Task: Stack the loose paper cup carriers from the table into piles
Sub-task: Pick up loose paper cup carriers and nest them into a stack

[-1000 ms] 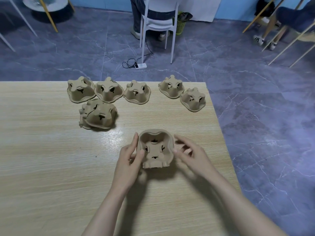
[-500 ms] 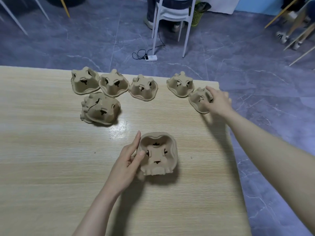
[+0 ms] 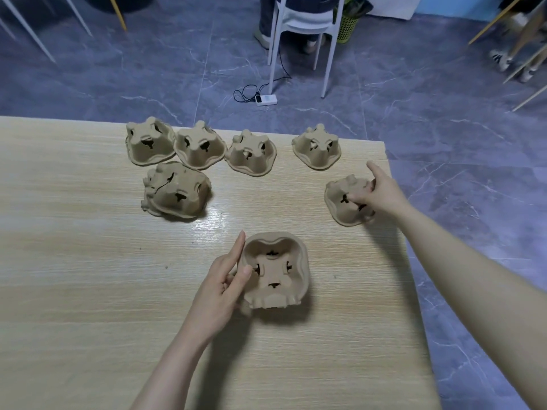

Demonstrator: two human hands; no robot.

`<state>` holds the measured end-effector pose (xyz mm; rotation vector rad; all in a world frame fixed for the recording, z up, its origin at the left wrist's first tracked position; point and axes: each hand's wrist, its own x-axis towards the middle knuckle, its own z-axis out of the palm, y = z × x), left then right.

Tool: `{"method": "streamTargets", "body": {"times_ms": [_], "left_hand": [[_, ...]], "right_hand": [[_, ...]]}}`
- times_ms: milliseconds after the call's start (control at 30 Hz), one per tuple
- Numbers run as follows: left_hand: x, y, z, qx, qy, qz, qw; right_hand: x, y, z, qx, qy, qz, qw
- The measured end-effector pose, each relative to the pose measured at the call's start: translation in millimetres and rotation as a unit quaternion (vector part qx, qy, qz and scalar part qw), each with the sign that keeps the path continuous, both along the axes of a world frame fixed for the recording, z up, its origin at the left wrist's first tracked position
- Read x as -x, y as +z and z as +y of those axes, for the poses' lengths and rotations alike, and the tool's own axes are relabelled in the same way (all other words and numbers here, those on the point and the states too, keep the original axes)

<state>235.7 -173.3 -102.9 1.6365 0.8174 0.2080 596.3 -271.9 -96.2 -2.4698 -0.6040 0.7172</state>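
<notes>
Brown moulded paper cup carriers lie on a light wooden table. My right hand grips one carrier near the table's right edge, fingers hooked into its holes, index finger sticking out. My left hand holds the left rim of a pile of carriers in front of me, thumb on the rim and fingers straight along its side. A second pile sits further left. Several single carriers stand in a row along the far edge.
The table's right edge runs just past my right hand, with grey tiled floor beyond. A white chair with a seated person, a power strip with a cable and a green bin are on the floor behind the table.
My right hand left the pile in front of me, reached to the far right carrier, took hold of it and drew it nearer. My left hand stayed at the pile.
</notes>
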Motion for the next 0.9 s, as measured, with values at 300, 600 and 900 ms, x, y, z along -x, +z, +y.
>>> {"method": "streamTargets", "body": {"times_ms": [300,600,900], "left_hand": [[-1,-1,3,0.017,0.002,-0.005,1.000],[-2,0,8,0.024,-0.007,-0.010,1.000],[-2,4,9,0.026,-0.022,-0.003,0.999]], "right_hand": [[67,-1,-58,-0.153,-0.035,-0.146,0.977],[106,11,-87,-0.115,-0.058,-0.093,0.987],[118,12,-101,-0.093,-0.087,-0.141,0.982]]}}
